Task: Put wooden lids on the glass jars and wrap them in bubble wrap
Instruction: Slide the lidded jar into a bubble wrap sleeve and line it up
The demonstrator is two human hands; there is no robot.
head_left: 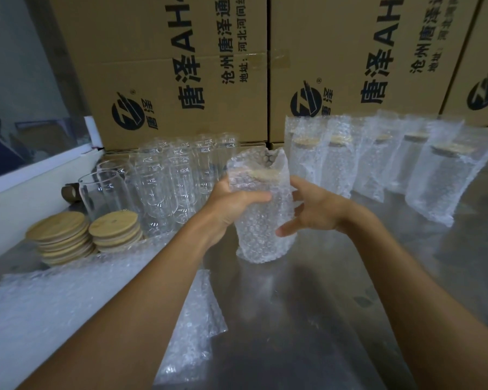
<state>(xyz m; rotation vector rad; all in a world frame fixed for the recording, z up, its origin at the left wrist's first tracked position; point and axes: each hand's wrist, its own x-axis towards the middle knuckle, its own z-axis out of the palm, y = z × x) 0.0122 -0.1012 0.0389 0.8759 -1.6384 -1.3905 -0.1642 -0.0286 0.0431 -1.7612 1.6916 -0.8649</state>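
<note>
- The person holds a wrapped jar (261, 209) upright above the steel table (335, 305), its long axis near vertical, its foot close to the surface; contact there cannot be told.
- The left hand (231, 205) makes the grip: fingers and thumb curl round the jar's left flank, just below the wooden lid (265, 175) seen through the bubble wrap.
- The right hand (310, 212) lies just beside the jar's right flank, fingers spread and only loosely bent, the forefinger touching the wrap low down; it clamps nothing.
- The sleeve's open mouth (268, 159) stands straight above the lid, so the loose end lies upward from both hands, and the free right hand is the likelier one to fold it shut.
- Finished wrapped jars (431, 175) stand in a row to the right, on the right hand's side, probably where this one goes.
- Bare glass jars (164, 178) and stacked lids (113, 226) wait at the left, with loose bubble wrap (192, 319) under the left forearm.
</note>
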